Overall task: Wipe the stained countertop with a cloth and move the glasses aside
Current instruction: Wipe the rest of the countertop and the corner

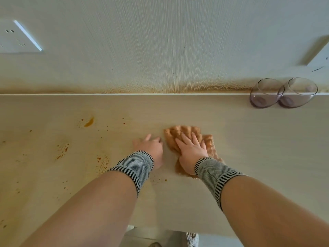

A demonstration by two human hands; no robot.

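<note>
Now 1 cloth (188,138), 2 glasses (283,93)

An orange waffle cloth (191,139) lies flat under the right hand (191,152). Two upright, touching clear glasses (283,93) stand far right of it; orange stains (89,122) dot the pale countertop (249,139) leftward.

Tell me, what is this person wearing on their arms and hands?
Both forearms are bare, with no sleeves showing. Each wrist has a knitted band: a fine grey-and-white weave with black-and-white striped edges, one by the left hand and one by the right hand. The fingers are bare, without gloves or rings that I can see.
</note>
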